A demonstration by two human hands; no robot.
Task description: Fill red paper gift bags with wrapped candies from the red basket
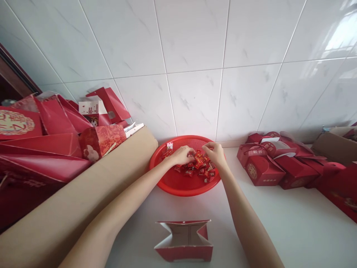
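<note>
A red plastic basket [181, 189] with perforated sides stands against the tiled wall, and a heap of red-wrapped candies [198, 160] lies in it. My left hand [182, 155] is inside the basket, its fingers curled down onto the candies; what they grip is hidden. Over the basket's right side, my right hand [216, 153] has thumb and fingers bent together above the heap, and anything between them is too small to make out. In front of the basket, a red paper gift box [185, 253] stands with its top open and its pale inside showing.
At left, a large cardboard carton [111, 175] holds several red gift boxes [55, 119]. Closed red boxes with ribbons [264, 171] stand on the white countertop [301, 227] at right. Another cardboard carton [331, 145] sits at the far right.
</note>
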